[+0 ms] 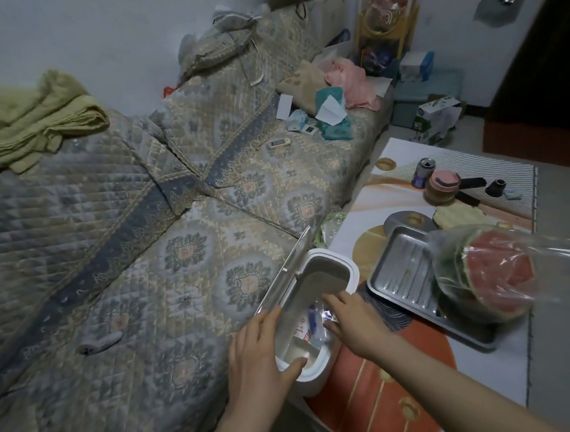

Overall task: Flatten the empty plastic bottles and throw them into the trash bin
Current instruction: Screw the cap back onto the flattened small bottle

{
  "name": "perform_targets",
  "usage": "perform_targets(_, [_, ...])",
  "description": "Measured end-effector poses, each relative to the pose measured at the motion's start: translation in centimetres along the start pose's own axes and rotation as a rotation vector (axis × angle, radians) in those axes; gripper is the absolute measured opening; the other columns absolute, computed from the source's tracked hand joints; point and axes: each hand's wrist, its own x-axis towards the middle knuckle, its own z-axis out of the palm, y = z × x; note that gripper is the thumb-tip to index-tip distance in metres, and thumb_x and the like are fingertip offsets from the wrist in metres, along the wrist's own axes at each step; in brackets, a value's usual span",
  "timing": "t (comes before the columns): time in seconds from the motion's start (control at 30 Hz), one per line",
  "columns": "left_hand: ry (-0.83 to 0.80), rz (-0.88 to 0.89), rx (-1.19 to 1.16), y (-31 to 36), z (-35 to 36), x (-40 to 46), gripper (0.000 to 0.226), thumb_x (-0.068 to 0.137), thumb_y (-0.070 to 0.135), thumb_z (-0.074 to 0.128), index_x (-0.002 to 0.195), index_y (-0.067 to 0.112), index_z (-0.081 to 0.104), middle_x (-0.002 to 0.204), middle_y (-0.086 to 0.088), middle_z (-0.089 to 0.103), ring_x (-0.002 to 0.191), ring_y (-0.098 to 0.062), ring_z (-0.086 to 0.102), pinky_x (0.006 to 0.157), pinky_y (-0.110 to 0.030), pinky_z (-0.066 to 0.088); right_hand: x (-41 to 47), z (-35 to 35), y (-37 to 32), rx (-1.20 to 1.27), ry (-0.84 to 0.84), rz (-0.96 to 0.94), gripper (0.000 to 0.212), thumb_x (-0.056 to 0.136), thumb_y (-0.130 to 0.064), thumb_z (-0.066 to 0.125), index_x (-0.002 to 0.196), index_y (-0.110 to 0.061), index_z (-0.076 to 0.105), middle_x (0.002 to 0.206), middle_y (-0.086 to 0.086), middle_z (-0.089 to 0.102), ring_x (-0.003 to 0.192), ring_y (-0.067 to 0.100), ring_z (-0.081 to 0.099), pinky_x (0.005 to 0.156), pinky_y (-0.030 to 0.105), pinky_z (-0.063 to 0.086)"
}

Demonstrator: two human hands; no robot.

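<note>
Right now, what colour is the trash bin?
White, with a greyish inside; the trash bin shows best in the head view.
</note>
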Motion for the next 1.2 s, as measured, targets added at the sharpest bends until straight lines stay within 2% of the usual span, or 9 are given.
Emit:
perform_targets(0.27, [0.028, 0.002, 0.138, -0.1, -0.7, 2.0, 0.074, 0.071, 0.040, 0.076, 0.136, 0.029, 0.041, 0.145, 0.000, 0.039, 0.135, -0.023, 0.032, 0.112, -0.041, 0.024, -3.2, -1.3, -0.1, 0.045, 0.062, 0.001, 0.044, 0.093, -0.034, 0.047, 0.134, -0.022, 0.038, 0.128, 0.006, 0.048, 0.116, 0.029, 0.044, 0.090, 0.038, 0.040])
perform_targets(0.43, [-0.091, 0.027, 0.157, 0.2, -0.2, 2.4, 0.078, 0.075, 0.043, 0.073, 0.140, 0.031, 0.032, 0.141, 0.003, 0.037, 0.128, -0.017, 0.039, 0.108, -0.037, 0.029, -6.1, -1.8, 1.4, 0.014, 0.074, 0.060, 0.043, 0.094, -0.035, 0.044, 0.134, -0.022, 0.037, 0.127, 0.006, 0.047, 0.115, 0.028, 0.043, 0.089, 0.039, 0.042])
perform_targets(0.6, [-0.145, 0.093, 0.197, 1.7, 1.6, 1.6, 0.073, 0.077, 0.045, 0.066, 0.140, 0.031, 0.031, 0.133, 0.004, 0.042, 0.117, -0.017, 0.046, 0.099, -0.033, 0.038, -10.0, -1.5, 3.9, 0.074, 0.074, 0.163, 0.042, 0.093, -0.036, 0.046, 0.133, -0.026, 0.038, 0.127, 0.004, 0.046, 0.115, 0.026, 0.044, 0.091, 0.036, 0.040])
perform_targets(0.77, [-0.272, 0.135, 0.233, 3.1, 4.1, 0.4, 0.068, 0.085, 0.042, 0.054, 0.145, 0.028, 0.023, 0.140, 0.005, 0.039, 0.118, -0.019, 0.045, 0.097, -0.032, 0.040, -14.7, -0.1, 6.3, 0.105, 0.054, 0.266, 0.040, 0.094, -0.037, 0.042, 0.132, -0.026, 0.039, 0.126, 0.002, 0.046, 0.114, 0.022, 0.046, 0.092, 0.032, 0.039])
perform_targets(0.9, [-0.428, 0.132, 0.351, 3.5, 6.6, 0.2, 0.072, 0.092, 0.041, 0.044, 0.150, 0.016, 0.009, 0.158, 0.000, 0.017, 0.135, -0.024, 0.030, 0.107, -0.034, 0.034, -17.5, 1.3, 7.3, 0.097, -0.047, 0.356, 0.044, 0.094, -0.040, 0.042, 0.135, -0.026, 0.036, 0.130, 0.003, 0.043, 0.121, 0.023, 0.044, 0.095, 0.033, 0.040])
perform_targets(1.03, [-0.473, 0.137, 0.468, 3.2, 7.9, 0.7, 0.074, 0.092, 0.041, 0.042, 0.150, 0.010, 0.007, 0.160, -0.004, 0.008, 0.135, -0.025, 0.029, 0.107, -0.034, 0.031, -18.7, 2.3, 7.2, 0.111, -0.101, 0.388, 0.043, 0.095, -0.042, 0.038, 0.135, -0.024, 0.036, 0.133, 0.003, 0.041, 0.123, 0.021, 0.043, 0.093, 0.032, 0.042])
perform_targets(1.1, [-0.490, 0.137, 0.505, 2.8, 8.5, 0.9, 0.074, 0.092, 0.043, 0.040, 0.150, 0.010, 0.007, 0.161, -0.004, 0.006, 0.140, -0.024, 0.023, 0.114, -0.036, 0.021, -18.9, 2.8, 7.1, 0.121, -0.112, 0.388, 0.041, 0.095, -0.042, 0.039, 0.132, -0.024, 0.038, 0.132, 0.003, 0.042, 0.123, 0.020, 0.043, 0.092, 0.031, 0.042])
perform_targets(1.2, [-0.560, 0.136, 0.538, 2.3, 9.2, 1.1, 0.078, 0.091, 0.046, 0.040, 0.150, 0.010, 0.004, 0.161, -0.004, -0.001, 0.148, -0.022, 0.002, 0.119, -0.044, 0.005, -19.1, 3.6, 6.8, 0.138, -0.125, 0.394, 0.040, 0.094, -0.041, 0.041, 0.131, -0.025, 0.039, 0.130, 0.002, 0.043, 0.122, 0.017, 0.044, 0.091, 0.030, 0.042])
